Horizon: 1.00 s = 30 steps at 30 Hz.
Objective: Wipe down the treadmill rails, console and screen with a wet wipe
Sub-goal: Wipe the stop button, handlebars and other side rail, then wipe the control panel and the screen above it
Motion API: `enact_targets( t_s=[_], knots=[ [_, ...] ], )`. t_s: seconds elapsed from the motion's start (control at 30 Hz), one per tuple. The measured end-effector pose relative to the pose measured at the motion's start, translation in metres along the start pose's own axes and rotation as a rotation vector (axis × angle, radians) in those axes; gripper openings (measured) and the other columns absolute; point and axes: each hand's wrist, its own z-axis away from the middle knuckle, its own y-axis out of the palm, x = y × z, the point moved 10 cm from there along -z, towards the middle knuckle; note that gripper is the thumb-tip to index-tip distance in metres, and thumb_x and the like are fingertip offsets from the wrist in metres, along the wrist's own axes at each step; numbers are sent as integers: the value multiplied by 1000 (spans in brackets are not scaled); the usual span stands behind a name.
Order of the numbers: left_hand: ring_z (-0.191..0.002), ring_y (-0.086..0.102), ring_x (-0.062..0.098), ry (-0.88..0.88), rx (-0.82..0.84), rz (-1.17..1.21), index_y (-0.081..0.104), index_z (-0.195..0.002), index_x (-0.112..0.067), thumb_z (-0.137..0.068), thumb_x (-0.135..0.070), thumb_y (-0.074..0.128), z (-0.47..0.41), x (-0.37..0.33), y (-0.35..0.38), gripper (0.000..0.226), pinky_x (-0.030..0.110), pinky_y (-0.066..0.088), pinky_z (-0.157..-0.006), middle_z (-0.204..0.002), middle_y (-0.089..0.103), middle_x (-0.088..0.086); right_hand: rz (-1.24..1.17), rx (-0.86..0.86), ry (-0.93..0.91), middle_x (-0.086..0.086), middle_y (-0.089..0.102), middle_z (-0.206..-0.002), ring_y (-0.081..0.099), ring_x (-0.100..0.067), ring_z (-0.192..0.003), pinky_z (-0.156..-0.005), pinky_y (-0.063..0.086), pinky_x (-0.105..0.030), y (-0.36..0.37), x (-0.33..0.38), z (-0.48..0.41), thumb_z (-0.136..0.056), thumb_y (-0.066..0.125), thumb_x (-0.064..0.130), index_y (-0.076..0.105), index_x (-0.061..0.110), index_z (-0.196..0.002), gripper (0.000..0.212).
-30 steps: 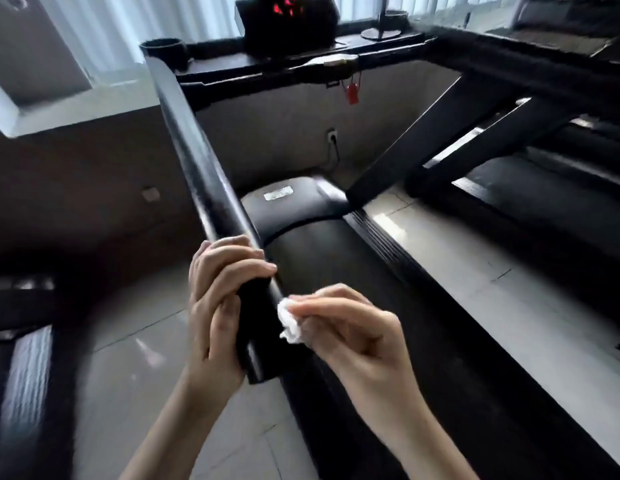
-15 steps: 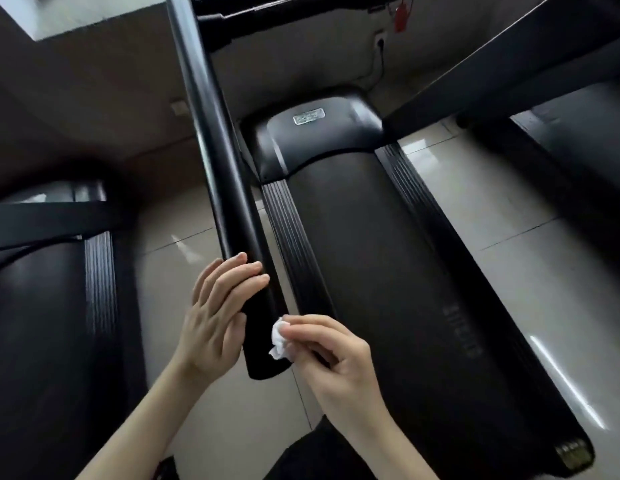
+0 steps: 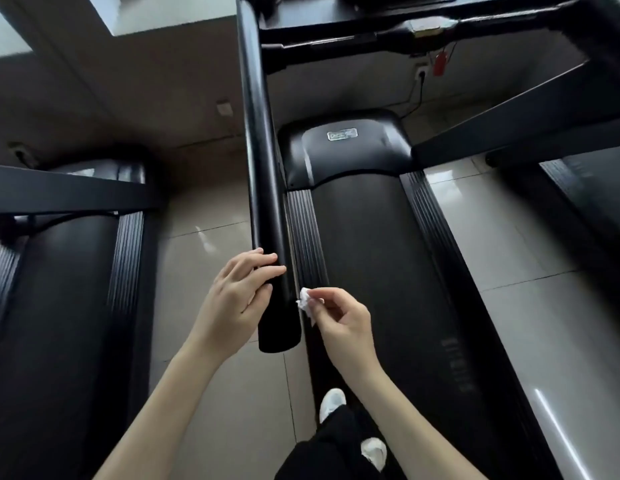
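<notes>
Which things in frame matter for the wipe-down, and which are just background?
In the job: small crumpled white wet wipe, pinched by the right hand; long black rounded treadmill handrail, left hand resting on it; black console crossbar at top.
Just there: red safety clip; black running belt; neighbouring black treadmill at left; white shoes.

Head view, steeply down, close
</notes>
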Motion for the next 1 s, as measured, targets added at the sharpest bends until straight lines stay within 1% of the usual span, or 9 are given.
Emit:
enact_targets(
  t_s=[0.1,0.2,0.3,0.4,0.5,0.6,0.67,0.77,1.0],
  knots=[
    [-112,49,12,-59,-59,-42,73,-104,-13,-91,-21,48,-12,-4,-7,29,35,41,-100,-110,61,-9,-8,-75,38,1,73,-86,68,-9,-81,-73,51,-20,-23,14,-21,-90,68,10,74,19,-91,11],
    [-104,54,17,-140,-115,-114,72,-102,-14,-89,-11,58,-31,-7,-13,19,40,38,-100,-104,61,-9,-40,-145,31,1,72,-79,64,-3,-71,-67,50,-15,-43,40,-45,-90,67,9,73,16,-89,9],
    [-103,50,13,-178,-151,-144,71,-105,-15,-87,-5,66,-54,-19,-14,21,36,28,-106,-105,62,-6,-65,-180,-8,4,70,-75,61,1,-67,-64,48,-11,-61,63,-69,-90,68,9,73,17,-88,10],
    [-105,49,11,-202,-157,-131,69,-110,-16,-89,-9,65,-79,-33,-10,23,33,22,-108,-109,62,-6,-109,-243,-18,9,71,-72,62,2,-68,-65,47,-11,-88,77,-89,-88,71,12,73,18,-86,7],
    [-112,53,19,-227,-165,-92,66,-117,-16,-91,-13,62,-108,-50,-5,26,26,22,-104,-115,61,-4,-175,-315,-15,10,71,-70,62,1,-67,-68,49,-14,-122,90,-115,-87,72,13,73,16,-85,4],
    [-116,52,18,-229,-206,-95,65,-120,-15,-92,-16,61,-146,-71,6,28,24,23,-101,-118,60,-3,-208,-321,-51,6,68,-66,61,-3,-66,-71,49,-18,-154,105,-149,-86,74,15,73,15,-84,3],
    [-116,52,17,-250,-249,-81,65,-120,-15,-93,-16,60,-165,-82,16,28,29,27,-104,-119,60,-4,-204,-290,-70,4,67,-66,60,-3,-64,-71,49,-18,-174,115,-170,-86,75,17,74,14,-84,3],
    [-116,53,18,-295,-305,-18,66,-119,-15,-92,-14,61,-193,-92,29,27,45,35,-106,-117,60,-3,-219,-271,-87,5,68,-67,62,-2,-65,-73,50,-19,-202,128,-199,-84,76,15,74,11,-86,5],
    [-113,55,19,-344,-335,52,65,-118,-15,-92,-14,61,-264,-96,60,27,47,41,-101,-116,60,-3,-255,-299,-115,9,70,-68,64,-2,-69,-78,51,-22,-252,145,-271,-85,74,16,73,16,-85,2]
  ],
)
